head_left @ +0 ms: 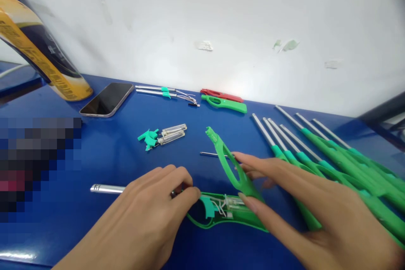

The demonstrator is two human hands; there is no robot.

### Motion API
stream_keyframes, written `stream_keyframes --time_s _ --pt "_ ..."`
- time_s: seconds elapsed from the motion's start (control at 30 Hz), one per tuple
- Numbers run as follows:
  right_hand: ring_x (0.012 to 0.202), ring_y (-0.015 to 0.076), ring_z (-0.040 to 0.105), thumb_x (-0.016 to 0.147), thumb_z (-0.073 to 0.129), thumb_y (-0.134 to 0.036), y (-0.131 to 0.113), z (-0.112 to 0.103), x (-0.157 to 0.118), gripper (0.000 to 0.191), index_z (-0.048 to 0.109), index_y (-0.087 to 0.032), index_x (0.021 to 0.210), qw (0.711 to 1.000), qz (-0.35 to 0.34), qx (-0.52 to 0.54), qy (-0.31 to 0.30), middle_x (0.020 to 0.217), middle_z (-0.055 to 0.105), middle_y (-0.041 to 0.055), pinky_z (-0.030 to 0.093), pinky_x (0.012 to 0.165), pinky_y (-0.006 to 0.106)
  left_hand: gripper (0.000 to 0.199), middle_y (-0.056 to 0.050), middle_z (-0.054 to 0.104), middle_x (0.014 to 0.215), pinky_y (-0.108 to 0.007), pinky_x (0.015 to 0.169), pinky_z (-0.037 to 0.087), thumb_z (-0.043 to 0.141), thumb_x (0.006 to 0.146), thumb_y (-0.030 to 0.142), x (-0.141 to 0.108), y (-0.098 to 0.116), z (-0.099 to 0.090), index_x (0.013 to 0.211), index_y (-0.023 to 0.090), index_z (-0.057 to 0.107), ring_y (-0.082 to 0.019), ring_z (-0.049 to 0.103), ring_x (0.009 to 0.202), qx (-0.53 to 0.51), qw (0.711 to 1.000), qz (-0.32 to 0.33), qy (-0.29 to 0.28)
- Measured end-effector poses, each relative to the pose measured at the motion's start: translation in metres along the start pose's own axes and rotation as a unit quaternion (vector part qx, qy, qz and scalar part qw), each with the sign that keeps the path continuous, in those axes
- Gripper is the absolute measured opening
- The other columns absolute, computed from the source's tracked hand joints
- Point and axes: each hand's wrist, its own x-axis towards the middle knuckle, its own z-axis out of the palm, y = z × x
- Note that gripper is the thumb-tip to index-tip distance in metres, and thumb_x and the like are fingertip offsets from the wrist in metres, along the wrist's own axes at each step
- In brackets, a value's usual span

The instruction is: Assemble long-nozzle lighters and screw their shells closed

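My left hand point(158, 211) is closed around the front part of an opened gas lighter point(253, 218), beside its metal tube point(107, 188). Inside the lighter's green half shell I see a teal trigger point(208, 206), white wires and a clear fuel tank point(236, 202). Between the thumb and fingers of my right hand point(303, 202) is the other green half shell point(226, 164), tilted above the open lighter. A thin metal rod point(210, 153) lies behind that half shell, one end hidden near my right fingers.
Several assembled green lighters point(341, 156) lie on the blue table at right. Farther back are metal tubes with wires point(156, 92), a green shell point(226, 104) and a red shell point(221, 94). Teal triggers point(149, 138), clear tanks point(172, 134), a phone point(107, 99) and a yellow can point(47, 55) stand left.
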Motion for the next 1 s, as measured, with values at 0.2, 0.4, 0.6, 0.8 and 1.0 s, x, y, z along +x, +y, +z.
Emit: stream_keyframes --time_s 0.2,0.4,0.6,0.8,1.0 --pt "0.097 0.0221 0.084 0.107 0.055 -0.038 -0.0008 0.0002 0.0018 0.043 0.052 -0.042 0.150 1.000 -0.005 0.017 -0.007 0.120 0.082 -0.0023 0.071 0.078 0.032 0.033 -0.003 0.069 0.094 -0.030 0.080 0.058 0.046 0.090 -0.003 -0.0016 0.0009 0.0023 0.087 0.022 0.068 -0.018 0.064 0.079 0.005 1.000 -0.002 -0.030" --pt "0.085 0.0138 0.083 0.107 0.057 -0.035 -0.0031 -0.0031 0.0013 0.058 0.040 -0.044 0.162 0.995 0.035 0.088 0.015 0.111 0.083 -0.0064 0.066 0.070 0.016 0.034 -0.004 0.069 0.091 -0.033 0.076 0.058 0.045 0.087 -0.005 -0.0032 0.0035 0.0037 0.086 0.022 0.066 -0.021 0.064 0.078 0.020 0.999 0.000 -0.024" --pt "0.092 0.0160 0.084 0.107 0.060 -0.041 -0.0032 -0.0013 0.0008 0.065 0.034 -0.043 0.166 0.993 0.048 0.100 0.029 0.115 0.083 -0.0047 0.066 0.079 0.018 0.036 -0.004 0.068 0.089 -0.034 0.071 0.057 0.042 0.084 -0.007 0.0004 0.0054 0.0011 0.083 0.022 0.064 -0.021 0.063 0.074 0.023 0.999 0.001 -0.023" --pt "0.093 0.0153 0.084 0.106 0.062 -0.041 -0.0030 0.0003 -0.0008 0.061 0.037 -0.040 0.162 0.992 0.048 0.112 0.023 0.118 0.083 -0.0044 0.065 0.082 0.018 0.036 -0.004 0.068 0.091 -0.033 0.073 0.056 0.042 0.085 -0.006 -0.0010 0.0050 -0.0006 0.086 0.022 0.064 -0.020 0.062 0.076 0.025 0.999 0.002 -0.032" --pt "0.093 0.0153 0.083 0.105 0.064 -0.039 -0.0044 -0.0014 0.0010 0.062 0.037 -0.040 0.162 0.991 0.048 0.126 0.015 0.122 0.082 -0.0039 0.066 0.083 0.019 0.034 -0.003 0.066 0.091 -0.034 0.076 0.054 0.044 0.083 -0.007 -0.0068 0.0043 0.0071 0.086 0.023 0.062 -0.021 0.060 0.078 0.028 0.999 -0.007 -0.022"
